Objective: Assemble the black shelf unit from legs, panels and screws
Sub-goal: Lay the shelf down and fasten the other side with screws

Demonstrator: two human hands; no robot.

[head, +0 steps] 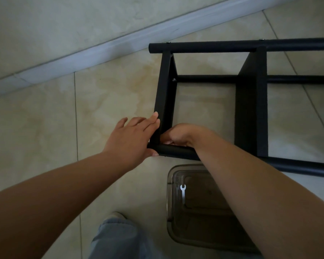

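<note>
— On the floor (45, 128), the black shelf unit (251, 101) lies on its side beside the skirting. Why both hands at its near corner?

— To steady the joint, probably. Her left hand (131, 139) presses straight, released fingers against the end panel (165, 94); the right hand (180, 135), fingers clenched, works where that panel meets the near leg (178, 151). What it grasps is hidden.

— And below that leg?

— A clear tub (195, 212) holding a small spanner (183, 191), within reach.
</note>
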